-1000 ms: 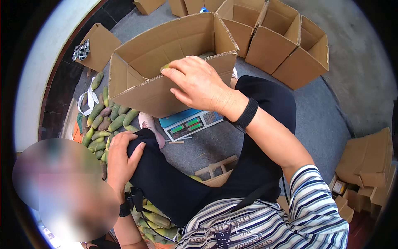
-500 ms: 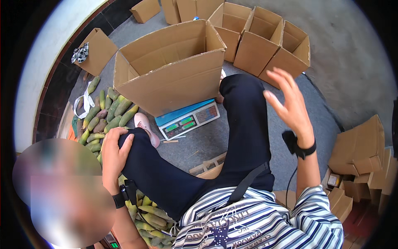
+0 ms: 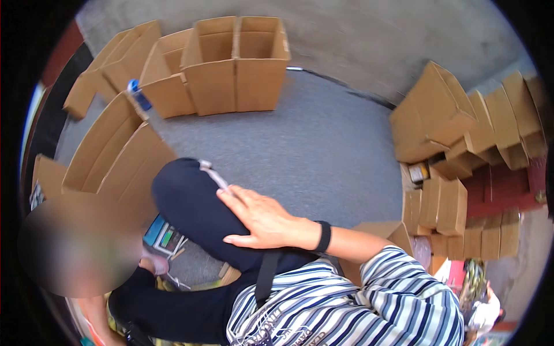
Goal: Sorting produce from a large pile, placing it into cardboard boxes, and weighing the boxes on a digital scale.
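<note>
My right hand (image 3: pixel 251 222) lies on my right thigh with its fingers spread and nothing visibly held. A pale, narrow thing (image 3: pixel 213 173) shows just beyond my knee, too partly hidden to name. My left forearm (image 3: pixel 104 323) enters at the lower left; its hand is hidden in the blurred area. An open cardboard box (image 3: pixel 130 167) stands at the left, beside my knee, with a scale (image 3: pixel 164 233) partly visible below it. A pink shoe (image 3: pixel 153 262) is near the scale.
A row of open boxes (image 3: pixel 210 86) stands along the back, with a blue bottle-like object (image 3: pixel 138 95) among boxes at left. More boxes (image 3: pixel 433 115) line the wall at right. Grey flooring (image 3: pixel 323 144) lies between. Another person (image 3: pixel 485 311) shows at the lower right edge.
The view has swung to the right. My right hand has left the box, rising at first, and has come down onto my thigh. My left hand has passed out of sight.
</note>
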`<state>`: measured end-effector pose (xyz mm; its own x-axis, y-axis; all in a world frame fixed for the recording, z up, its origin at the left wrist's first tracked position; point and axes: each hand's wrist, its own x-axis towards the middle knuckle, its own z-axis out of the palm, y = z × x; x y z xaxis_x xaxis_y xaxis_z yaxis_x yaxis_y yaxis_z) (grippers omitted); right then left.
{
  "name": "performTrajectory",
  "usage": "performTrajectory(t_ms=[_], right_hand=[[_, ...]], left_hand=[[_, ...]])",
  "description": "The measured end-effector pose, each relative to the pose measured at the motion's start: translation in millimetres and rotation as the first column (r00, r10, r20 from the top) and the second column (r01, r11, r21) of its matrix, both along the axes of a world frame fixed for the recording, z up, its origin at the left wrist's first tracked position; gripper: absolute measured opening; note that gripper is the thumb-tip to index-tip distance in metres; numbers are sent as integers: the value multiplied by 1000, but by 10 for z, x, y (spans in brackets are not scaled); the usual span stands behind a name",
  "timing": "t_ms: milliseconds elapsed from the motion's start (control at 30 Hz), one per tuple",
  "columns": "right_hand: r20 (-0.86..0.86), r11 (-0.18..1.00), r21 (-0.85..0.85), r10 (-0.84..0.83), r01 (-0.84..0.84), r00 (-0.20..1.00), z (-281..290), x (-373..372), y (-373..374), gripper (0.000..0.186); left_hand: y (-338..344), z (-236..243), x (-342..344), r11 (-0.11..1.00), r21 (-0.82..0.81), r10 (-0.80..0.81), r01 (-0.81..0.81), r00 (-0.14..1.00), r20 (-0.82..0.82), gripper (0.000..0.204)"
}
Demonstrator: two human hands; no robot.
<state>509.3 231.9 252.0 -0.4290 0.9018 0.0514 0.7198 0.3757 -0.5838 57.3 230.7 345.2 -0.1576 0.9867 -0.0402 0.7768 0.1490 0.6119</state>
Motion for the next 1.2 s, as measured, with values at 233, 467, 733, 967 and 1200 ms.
performTrajectory(t_ms=[233, 467, 733, 967, 1200], right_hand=[[-148, 991, 135, 46, -25, 988, -153, -112, 185, 57], [-841, 884, 104, 323, -456, 434, 1141, -14, 355, 16], [-891, 726, 369, 454, -581, 1, 1436, -702, 656, 23], [-582, 959, -106, 153, -261, 799, 1550, -902, 1674, 20], [499, 997, -80, 21, 22, 866, 885, -1351, 3299, 64]], left_hand=[[1229, -295, -1595, 948, 248, 194, -199, 980, 42, 53], [1391, -1144, -1483, 902, 11, 419, -431, 884, 208, 49], [1392, -974, -1206, 944, 131, 307, -302, 952, -19, 49], [1367, -946, -1018, 943, 41, 330, -329, 944, -16, 45], [1416, -701, -794, 933, -162, 338, -322, 937, 84, 32]])
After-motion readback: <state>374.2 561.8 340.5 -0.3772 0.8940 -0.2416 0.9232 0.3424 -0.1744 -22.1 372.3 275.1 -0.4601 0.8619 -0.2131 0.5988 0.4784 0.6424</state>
